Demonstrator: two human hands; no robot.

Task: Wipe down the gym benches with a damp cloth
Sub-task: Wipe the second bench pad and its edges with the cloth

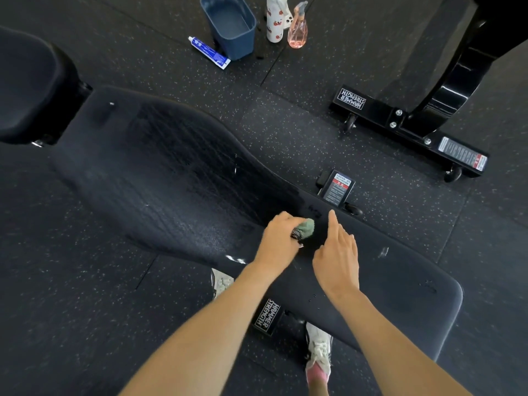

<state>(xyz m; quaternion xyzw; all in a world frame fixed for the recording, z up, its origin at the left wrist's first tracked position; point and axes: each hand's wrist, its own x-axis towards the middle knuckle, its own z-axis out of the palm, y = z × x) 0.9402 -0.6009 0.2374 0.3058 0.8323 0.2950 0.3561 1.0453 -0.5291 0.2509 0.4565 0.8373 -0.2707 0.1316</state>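
Where the black gym bench pad (171,181) narrows near its far edge, a bunched green cloth (306,227) sits on the upholstery, gripped by the left hand (281,238) with its fingers curled around it. Just beside the cloth, the right hand (338,252) is held flat over the pad, fingers straight and close together. Left of the cloth the pad glistens wet. On the floor beyond the bench stand a blue bucket (241,38), a white floral spray bottle (275,22) and a pink spray bottle (297,31); a blue-and-white tube (208,52) lies beside the bucket.

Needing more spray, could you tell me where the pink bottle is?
Head view, top centre: the pink bottle stands on the floor, just right of the white bottle.
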